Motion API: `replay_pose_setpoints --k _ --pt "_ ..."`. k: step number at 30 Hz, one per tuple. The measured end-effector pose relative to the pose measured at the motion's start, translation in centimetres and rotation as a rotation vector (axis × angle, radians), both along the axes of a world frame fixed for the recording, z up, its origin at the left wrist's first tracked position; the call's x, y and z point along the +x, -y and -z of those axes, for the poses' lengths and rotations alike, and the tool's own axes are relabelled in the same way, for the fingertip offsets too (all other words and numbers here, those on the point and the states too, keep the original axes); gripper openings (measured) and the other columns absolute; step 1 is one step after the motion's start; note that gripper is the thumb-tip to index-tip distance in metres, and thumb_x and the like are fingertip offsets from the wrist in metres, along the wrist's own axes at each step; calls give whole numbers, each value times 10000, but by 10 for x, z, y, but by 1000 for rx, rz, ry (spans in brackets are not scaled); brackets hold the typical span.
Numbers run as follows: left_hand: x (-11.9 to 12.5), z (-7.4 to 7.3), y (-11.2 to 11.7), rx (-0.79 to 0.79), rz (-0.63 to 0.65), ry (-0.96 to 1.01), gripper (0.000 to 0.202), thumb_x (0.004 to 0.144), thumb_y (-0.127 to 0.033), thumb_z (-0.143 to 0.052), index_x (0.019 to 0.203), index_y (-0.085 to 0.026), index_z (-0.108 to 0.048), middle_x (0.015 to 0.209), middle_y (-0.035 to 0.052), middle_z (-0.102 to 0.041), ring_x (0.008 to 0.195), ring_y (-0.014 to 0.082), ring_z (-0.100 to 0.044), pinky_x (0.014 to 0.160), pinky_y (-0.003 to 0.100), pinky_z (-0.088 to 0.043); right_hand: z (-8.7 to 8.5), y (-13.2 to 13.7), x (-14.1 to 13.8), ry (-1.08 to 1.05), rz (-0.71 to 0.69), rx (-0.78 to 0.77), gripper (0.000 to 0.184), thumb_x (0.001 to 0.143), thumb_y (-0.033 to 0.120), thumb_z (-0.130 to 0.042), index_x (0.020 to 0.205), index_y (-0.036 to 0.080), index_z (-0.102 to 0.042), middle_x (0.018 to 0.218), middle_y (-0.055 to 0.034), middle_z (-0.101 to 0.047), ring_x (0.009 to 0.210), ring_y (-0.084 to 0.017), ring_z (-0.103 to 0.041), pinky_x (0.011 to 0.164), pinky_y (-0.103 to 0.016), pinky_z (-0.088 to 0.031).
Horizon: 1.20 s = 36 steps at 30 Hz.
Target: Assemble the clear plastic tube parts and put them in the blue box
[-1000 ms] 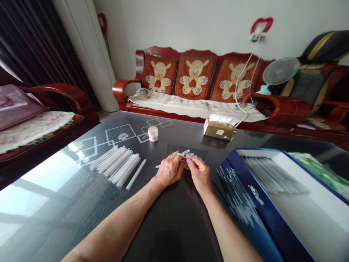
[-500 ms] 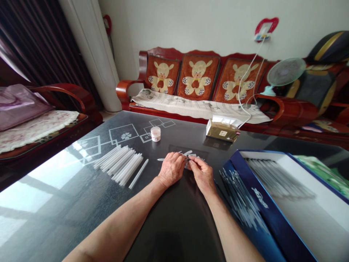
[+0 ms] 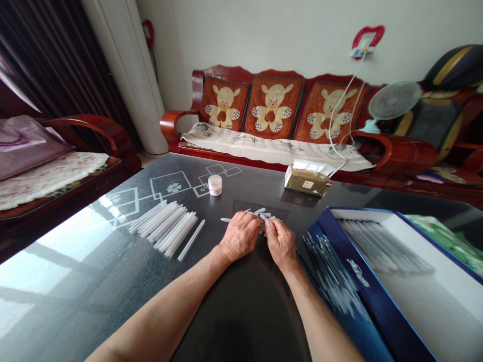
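Observation:
My left hand [image 3: 241, 234] is closed around what looks like a white pen barrel [image 3: 225, 219], whose pointed end sticks out to the left of the knuckles. My right hand [image 3: 280, 242] is close beside it, thumb and fingers pinched together near the barrel's other end; what they pinch is too small and hidden to make out. Just behind the fingers lies a loose heap of small white pieces [image 3: 259, 211], partly covered by the hands. On the left, a row of white pen barrels [image 3: 166, 226] lies on the dark table, with a single barrel [image 3: 191, 240] apart at its right.
A blue box [image 3: 377, 271] with a white inside stands at the right, holding thin dark rods. More thin rods, like pen refills [image 3: 335, 276], lie along its left side. A small round tub [image 3: 215, 185] and a tissue box [image 3: 307, 180] stand farther back on the table [image 3: 113, 281].
Both hands have shifted slightly to the right. My right hand's fingers have drawn more tightly together, and more of the white heap shows behind them.

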<state>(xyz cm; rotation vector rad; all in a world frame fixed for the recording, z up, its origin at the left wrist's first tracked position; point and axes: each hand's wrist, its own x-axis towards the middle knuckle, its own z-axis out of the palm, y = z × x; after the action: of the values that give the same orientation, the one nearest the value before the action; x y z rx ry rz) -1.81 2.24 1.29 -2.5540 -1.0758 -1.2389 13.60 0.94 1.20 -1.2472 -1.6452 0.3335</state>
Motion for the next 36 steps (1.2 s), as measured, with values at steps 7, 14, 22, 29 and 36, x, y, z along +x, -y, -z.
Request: replay_pose_setpoints --k 7,14,22,29,36 --pt "-1 4 -3 -9 -22 5 180 936 -218 -421 999 -172 -582 928 77 -635 823 191 -555 787 360 -457 2 2 -2 26 49 18 289 925 362 -420 782 207 -618 696 -43 -662 656 -177 -615 658 -284 -461" --pt "-1 3 -2 -16 -9 0 185 935 -218 -415 988 -171 -585 925 78 -631 832 194 -555 793 362 -457 2 2 -2 23 -30 20 222 902 336 -457 808 205 -609 751 -49 -666 670 -178 -612 659 -289 -464" --pt "0 3 -2 -20 -8 -11 202 940 -229 -399 982 -171 -587 908 81 -626 819 188 -558 783 362 -462 3 2 -2 1 24 -15 320 927 380 -423 731 210 -612 624 -28 -630 600 -172 -588 632 -286 -457" --pt "-1 3 -1 -27 -14 -11 204 942 -237 -404 987 -173 -593 903 80 -629 823 195 -558 788 367 -461 3 1 -2 18 -16 34 223 901 341 -466 785 207 -601 729 -41 -649 666 -175 -598 666 -290 -462" --pt "-2 4 -2 -35 -5 -9 193 939 -241 -418 984 -168 -591 915 78 -629 822 194 -549 791 365 -458 3 1 -2 -44 16 -12 327 932 359 -416 695 208 -584 652 -30 -609 616 -161 -568 651 -286 -447"
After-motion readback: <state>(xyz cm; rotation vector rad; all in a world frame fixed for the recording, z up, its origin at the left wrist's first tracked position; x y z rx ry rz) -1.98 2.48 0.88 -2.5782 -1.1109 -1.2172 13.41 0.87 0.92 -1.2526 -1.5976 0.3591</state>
